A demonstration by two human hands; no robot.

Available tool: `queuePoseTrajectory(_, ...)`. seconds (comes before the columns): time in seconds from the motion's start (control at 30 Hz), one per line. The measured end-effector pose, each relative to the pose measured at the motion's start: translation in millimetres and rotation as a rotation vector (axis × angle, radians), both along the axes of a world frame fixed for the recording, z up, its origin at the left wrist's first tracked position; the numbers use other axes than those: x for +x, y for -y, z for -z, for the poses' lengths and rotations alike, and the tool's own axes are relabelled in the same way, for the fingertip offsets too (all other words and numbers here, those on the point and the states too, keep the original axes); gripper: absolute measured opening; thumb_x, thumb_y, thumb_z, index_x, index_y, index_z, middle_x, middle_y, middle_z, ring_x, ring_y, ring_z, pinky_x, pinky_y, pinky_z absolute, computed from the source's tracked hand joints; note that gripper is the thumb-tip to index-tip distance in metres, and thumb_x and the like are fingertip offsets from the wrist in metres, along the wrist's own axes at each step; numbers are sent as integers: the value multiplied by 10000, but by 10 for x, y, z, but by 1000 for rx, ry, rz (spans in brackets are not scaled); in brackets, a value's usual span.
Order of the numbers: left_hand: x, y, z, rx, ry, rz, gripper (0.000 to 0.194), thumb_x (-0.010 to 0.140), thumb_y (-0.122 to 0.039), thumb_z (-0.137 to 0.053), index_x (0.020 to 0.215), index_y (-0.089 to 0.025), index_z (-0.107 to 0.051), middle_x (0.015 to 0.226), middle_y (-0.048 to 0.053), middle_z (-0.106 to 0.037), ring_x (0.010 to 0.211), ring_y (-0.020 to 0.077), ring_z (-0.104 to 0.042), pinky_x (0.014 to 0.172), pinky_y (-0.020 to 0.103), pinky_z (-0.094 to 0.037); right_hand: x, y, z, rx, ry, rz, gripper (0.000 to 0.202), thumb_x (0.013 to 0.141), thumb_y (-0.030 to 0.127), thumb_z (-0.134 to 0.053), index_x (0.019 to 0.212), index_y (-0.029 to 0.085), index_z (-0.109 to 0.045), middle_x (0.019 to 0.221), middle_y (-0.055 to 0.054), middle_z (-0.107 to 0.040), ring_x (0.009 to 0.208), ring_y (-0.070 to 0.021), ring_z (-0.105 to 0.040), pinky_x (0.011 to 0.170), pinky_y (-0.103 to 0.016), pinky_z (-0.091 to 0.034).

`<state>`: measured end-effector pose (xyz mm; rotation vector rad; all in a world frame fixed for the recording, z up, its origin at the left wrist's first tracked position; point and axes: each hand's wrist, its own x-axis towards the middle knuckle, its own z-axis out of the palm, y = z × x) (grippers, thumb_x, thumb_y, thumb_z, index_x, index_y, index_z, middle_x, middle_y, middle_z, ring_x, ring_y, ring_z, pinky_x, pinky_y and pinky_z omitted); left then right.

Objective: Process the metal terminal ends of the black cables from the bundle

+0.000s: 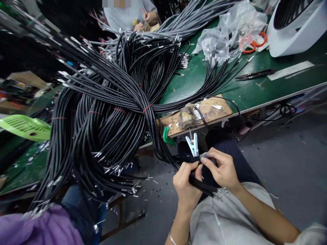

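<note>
My left hand (pixel 187 182) is closed around black cables (pixel 204 185), whose stripped, pale ends fan out below my fingers over my lap. Fingertips of my right hand (pixel 223 170) pinch together at one cable's tip, close to my left thumb; a small greyish bit shows there, too small to name. Just above them, a light-blue clothespin (pixel 192 144) hangs from a metal rod on a wooden board (pixel 217 108) at the table edge. On that board sits a tape-wrapped, roundish lump (pixel 187 116). The held cables run up into a long bundle tied with a red band (pixel 147 108).
Large bundles of black cable (pixel 87 136) and grey cable (pixel 194 17) cover the green table (pixel 182 89). Orange-handled scissors (pixel 252 44), a plastic bag (pixel 222 34), pliers (pixel 255 74) and a white fan (pixel 293 30) are at right. Other people sit opposite and at left.
</note>
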<state>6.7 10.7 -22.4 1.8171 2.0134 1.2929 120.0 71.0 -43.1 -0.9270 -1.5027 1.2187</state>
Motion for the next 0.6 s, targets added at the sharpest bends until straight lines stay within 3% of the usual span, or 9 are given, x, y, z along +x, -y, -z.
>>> queuePoseTrajectory(0.17, -3, 1, 21, -8, -7, 6, 72, 817, -92, -609, 800, -154, -641, 690, 10, -623, 599, 117, -594, 582, 219, -470, -2, 4, 6, 250, 149, 100, 150, 836, 134, -557, 718, 194, -627, 642, -36, -607, 607, -170, -528, 624, -332, -464)
queuePoseTrajectory(0.33, -3, 12, 23, -9, 13, -1, 84, 815, -87, -608, 803, -164, -640, 690, 6, -622, 594, 114, -591, 573, 219, -467, 32, -52, 15, 82, 119, 59, 156, 806, 152, -584, 661, 185, -633, 619, -31, -629, 554, -156, -573, 534, -292, -477)
queuePoseTrajectory(0.4, -4, 11, 28, -11, -1, 1, 79, 821, -101, -603, 794, -167, -637, 684, 7, -623, 589, 119, -591, 566, 224, -466, 39, -59, 20, 9, 83, 78, 44, 784, 175, -625, 775, 183, -668, 696, -37, -685, 609, -170, -638, 593, -295, -526)
queuePoseTrajectory(0.5, -5, 5, 41, -22, -28, 7, 69, 826, -120, -602, 789, -167, -636, 675, 10, -625, 581, 124, -588, 565, 231, -465, 32, -45, 21, -87, 49, 103, 219, 751, 199, -681, 969, 187, -666, 800, -40, -745, 714, -198, -712, 739, -314, -569)
queuePoseTrajectory(0.6, -4, 1, 53, -23, -18, 1, 61, 821, -119, -610, 792, -164, -638, 683, 11, -627, 588, 123, -589, 571, 230, -466, 20, -33, 16, -126, 46, 114, 206, 751, 178, -662, 956, 186, -677, 783, -42, -755, 720, -208, -727, 762, -319, -573)
